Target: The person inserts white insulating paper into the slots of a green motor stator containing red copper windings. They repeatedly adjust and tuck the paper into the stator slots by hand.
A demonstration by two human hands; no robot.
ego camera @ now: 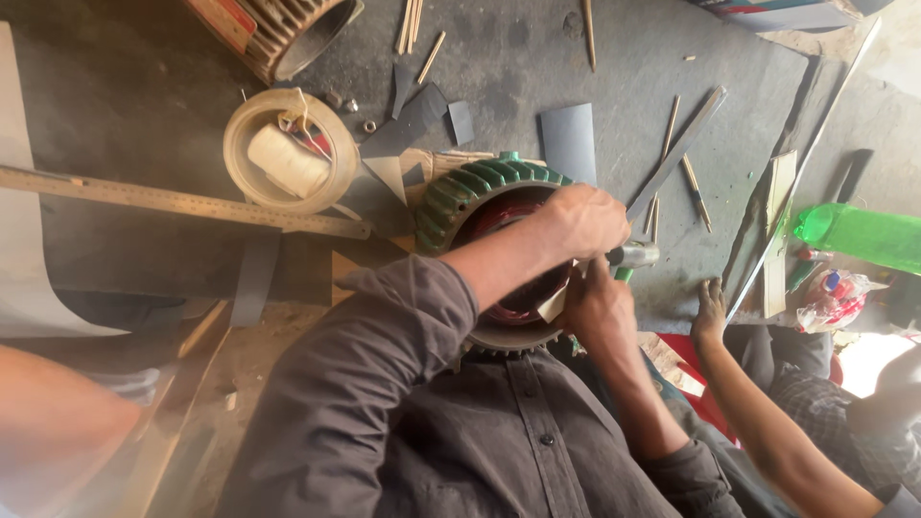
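A green finned motor housing [467, 189] lies on the grey bench with dark red windings [508, 297] inside its bore. My left hand [580, 221] reaches across the housing's right rim, fingers closed around a tool whose metal end [636, 255] sticks out to the right. Just below it, my right hand [597, 309] sits at the rim and pinches a pale slip of insulating paper [554, 305] against the windings. The hands cover the spot where they meet the stator.
Another person's hand [711, 309] rests on the bench edge at the right. On the bench are a long ruler [182, 200], a tape ring around a white spool [288, 153], grey paper pieces [568, 140], thin wooden sticks [694, 188], a green bottle [863, 233] and a second motor [288, 34].
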